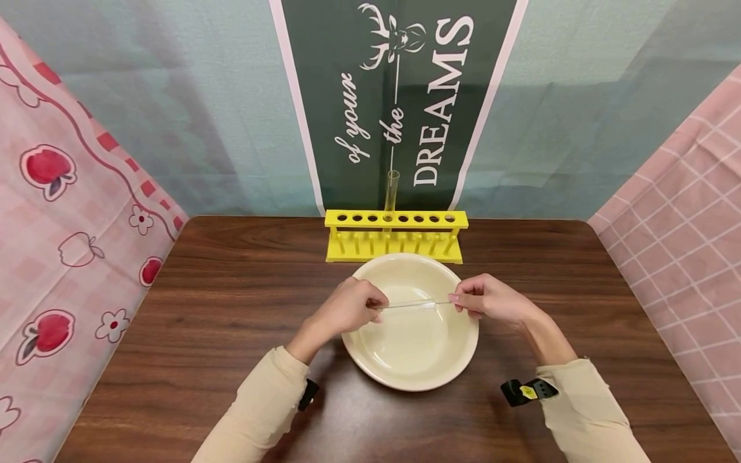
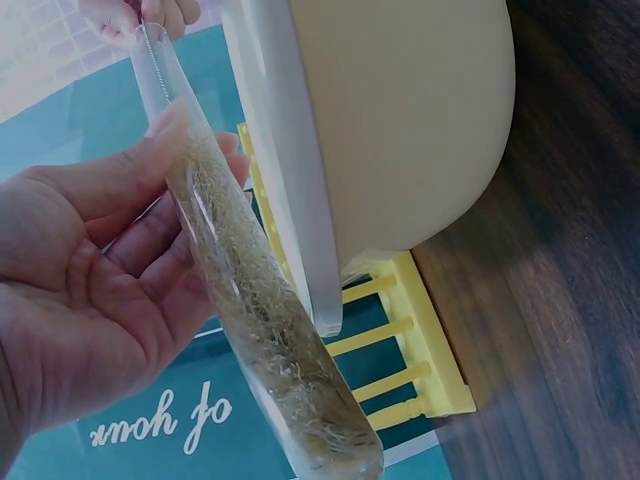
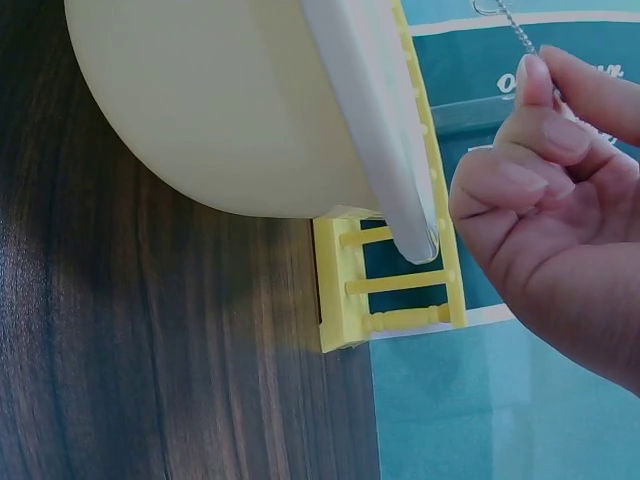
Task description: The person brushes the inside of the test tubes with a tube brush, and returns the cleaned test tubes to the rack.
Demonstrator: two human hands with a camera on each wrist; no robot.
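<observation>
Above the cream basin [image 1: 413, 384], the left hand [image 1: 349, 307] grips a clear glass test tube [image 1: 412, 304] lying nearly level. Bristles of a brush [image 2: 265, 290] fill much of the tube in the left wrist view, where the left hand [image 2: 110, 260] pinches the glass between thumb and fingers. The right hand [image 1: 492, 301] pinches the brush's twisted wire handle [image 1: 442, 302] just outside the tube's mouth. In the right wrist view the right hand [image 3: 560, 170] holds that wire [image 3: 515, 28] between thumb and forefinger.
Behind the basin stands a yellow rack [image 1: 396, 220] with one upright test tube [image 1: 392, 193] in it. The wooden table [image 1: 231, 283] extends to both sides. Patterned cloths hang left and right, and a dark green banner [image 1: 370, 83] with white lettering hangs behind.
</observation>
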